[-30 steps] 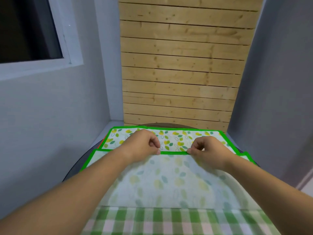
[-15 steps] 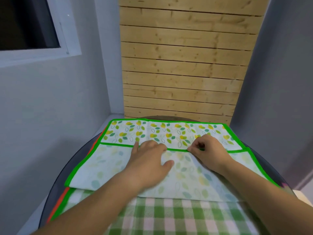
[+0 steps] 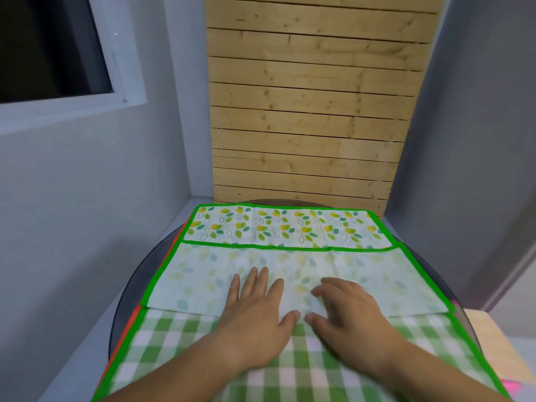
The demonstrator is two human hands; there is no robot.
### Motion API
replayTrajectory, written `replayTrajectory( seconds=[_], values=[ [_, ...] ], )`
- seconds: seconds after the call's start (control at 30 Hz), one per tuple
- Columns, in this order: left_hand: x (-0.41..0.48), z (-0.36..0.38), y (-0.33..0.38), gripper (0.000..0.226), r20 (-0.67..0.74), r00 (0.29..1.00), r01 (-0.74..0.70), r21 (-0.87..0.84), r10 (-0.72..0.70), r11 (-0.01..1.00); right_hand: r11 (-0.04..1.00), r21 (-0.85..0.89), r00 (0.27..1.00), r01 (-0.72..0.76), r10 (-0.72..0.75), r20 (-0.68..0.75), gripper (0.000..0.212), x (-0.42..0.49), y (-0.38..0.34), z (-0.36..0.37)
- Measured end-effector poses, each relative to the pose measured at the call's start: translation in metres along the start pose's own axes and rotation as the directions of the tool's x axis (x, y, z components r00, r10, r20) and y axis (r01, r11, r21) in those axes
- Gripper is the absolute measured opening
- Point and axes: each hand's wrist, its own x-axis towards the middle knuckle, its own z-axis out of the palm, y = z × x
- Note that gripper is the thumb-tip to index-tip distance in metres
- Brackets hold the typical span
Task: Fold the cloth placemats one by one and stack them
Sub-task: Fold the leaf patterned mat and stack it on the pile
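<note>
A leaf-print placemat (image 3: 284,226) with a green border lies on the round table, its near part folded over so the pale underside (image 3: 191,281) faces up. Under it lies a green checked placemat (image 3: 162,340), and an orange edge (image 3: 127,329) of another mat shows at the left. My left hand (image 3: 256,311) lies flat with straight fingers on the fold's near edge. My right hand (image 3: 345,311) rests beside it, fingers spread on the same fold. Neither hand grips the cloth.
The dark round table (image 3: 130,288) stands in a corner between grey walls and a wooden slat panel (image 3: 313,111). A window (image 3: 49,50) is at upper left. A light wooden surface (image 3: 493,338) sits at the right, with something pink (image 3: 513,384) near it.
Both hands let go of the placemat's pinched edge at the fold line and slid back toward me, now lying flat on the folded flap. The view has tilted down.
</note>
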Motion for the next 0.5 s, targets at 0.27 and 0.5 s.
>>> replayTrajectory(
  seconds=[0.27, 0.5],
  values=[
    [-0.001, -0.003, 0.008, 0.073, 0.081, 0.986, 0.146, -0.021, -0.143, 0.989, 0.984, -0.027, 0.984, -0.174, 0.173, -0.03, 0.061, 0.004, -0.012, 0.009],
    [-0.01, -0.001, 0.007, 0.068, 0.048, 0.959, 0.279, -0.02, -0.278, 0.96, 0.972, -0.143, 0.976, -0.188, 0.201, 0.085, 0.069, 0.001, -0.019, 0.007]
  ],
)
